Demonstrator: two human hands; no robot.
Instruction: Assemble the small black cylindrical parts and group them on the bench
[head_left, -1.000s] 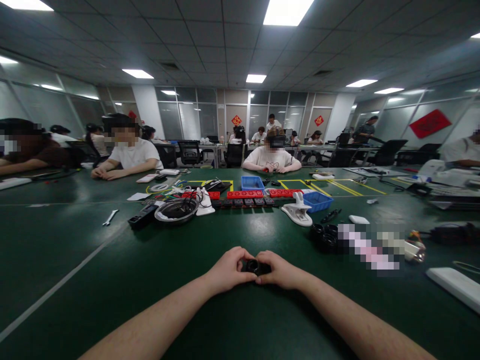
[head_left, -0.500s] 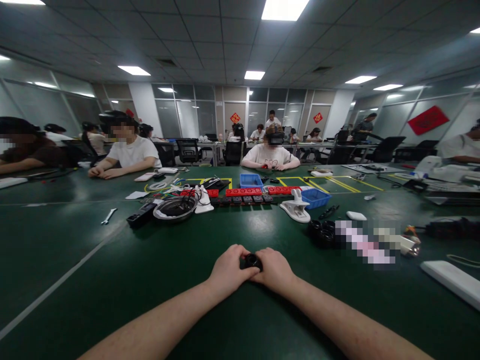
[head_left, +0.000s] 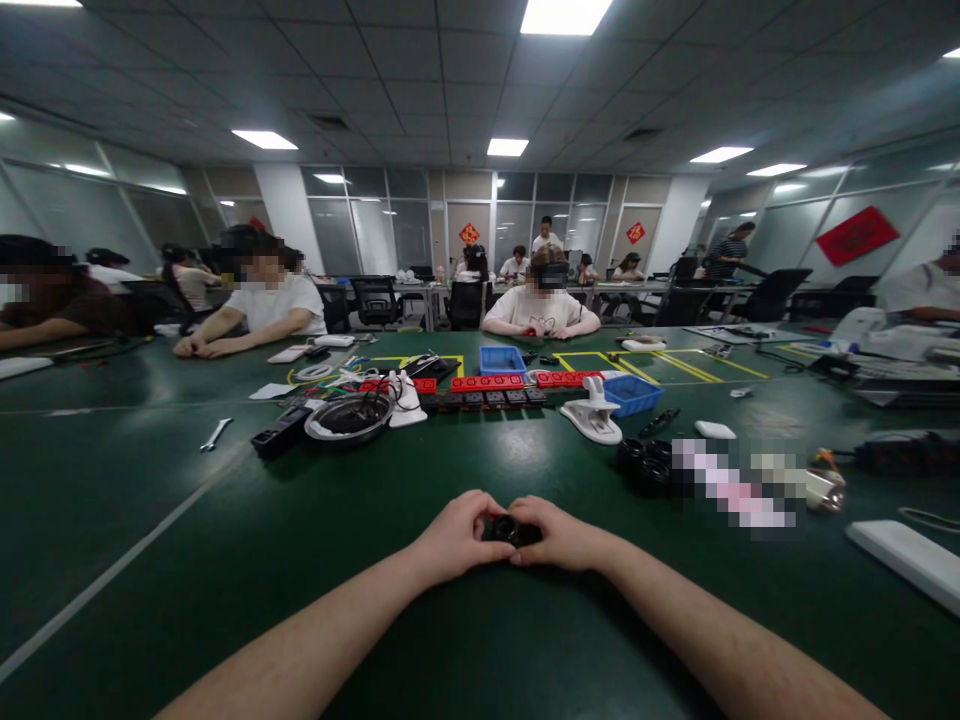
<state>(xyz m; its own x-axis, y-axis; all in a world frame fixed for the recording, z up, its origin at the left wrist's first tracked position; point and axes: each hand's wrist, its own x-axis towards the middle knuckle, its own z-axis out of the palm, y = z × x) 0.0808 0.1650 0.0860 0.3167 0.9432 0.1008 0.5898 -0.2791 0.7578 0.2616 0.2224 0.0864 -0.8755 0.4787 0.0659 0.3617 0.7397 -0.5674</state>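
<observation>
Both hands, left hand [head_left: 455,537] and right hand [head_left: 559,535], pinch a small black ring part [head_left: 510,528] between fingertips at 12 o'clock; uneven squeeze could pop it onto the green table [head_left: 300,540].

Left hand [head_left: 456,535] and right hand [head_left: 559,534] pinch small black ring part [head_left: 508,528] over green table [head_left: 300,530]

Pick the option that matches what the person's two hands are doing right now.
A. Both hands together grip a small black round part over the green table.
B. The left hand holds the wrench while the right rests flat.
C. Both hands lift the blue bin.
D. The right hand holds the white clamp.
A: the left hand and right hand meet around a small black round part above the green table; wrench, blue bin and white clamp lie untouched farther off.
</observation>
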